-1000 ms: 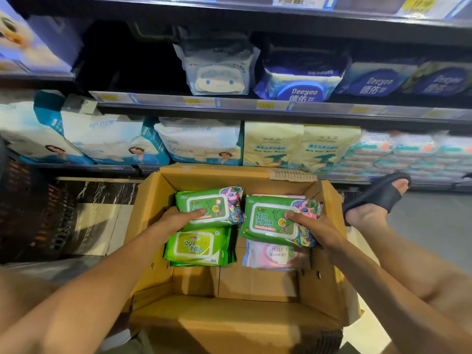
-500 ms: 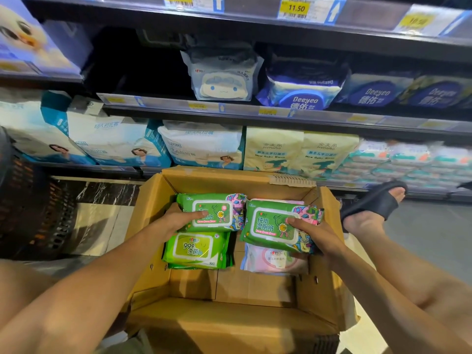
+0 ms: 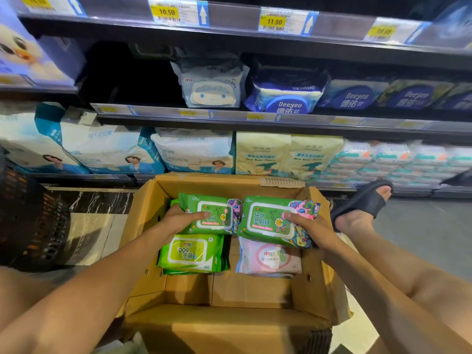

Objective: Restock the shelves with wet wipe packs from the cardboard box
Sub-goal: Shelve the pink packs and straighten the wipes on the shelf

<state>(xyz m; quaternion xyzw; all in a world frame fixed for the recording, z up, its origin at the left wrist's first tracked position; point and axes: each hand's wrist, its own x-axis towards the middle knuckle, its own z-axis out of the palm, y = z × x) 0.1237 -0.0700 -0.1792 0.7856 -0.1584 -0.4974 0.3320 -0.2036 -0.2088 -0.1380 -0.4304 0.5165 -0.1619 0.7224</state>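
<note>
An open cardboard box [image 3: 143, 256] stands on the floor before the shelves. My left hand [image 3: 178, 219] grips a green wet wipe pack [image 3: 217, 213] at the box's far left, thumb on top. My right hand [image 3: 310, 227] grips a second green wet wipe pack [image 3: 268, 221] at the far right. Both packs are raised above the others. Below them in the box lie a light-green pack stack [image 3: 191, 254] and a pink pack [image 3: 270, 259].
Shelves [image 3: 229, 118] hold blue and white wipe packs [image 3: 212, 90], cream baby wipe packs [image 3: 263, 154] and large white bags [image 3: 107, 149]. A dark gap [image 3: 127, 75] sits left on the middle shelf. A black basket [image 3: 30, 215] stands left. My sandalled foot [image 3: 362, 210] rests right of the box.
Both hands have lifted their green packs a little out of the box, and the view has tilted up toward the shelves.
</note>
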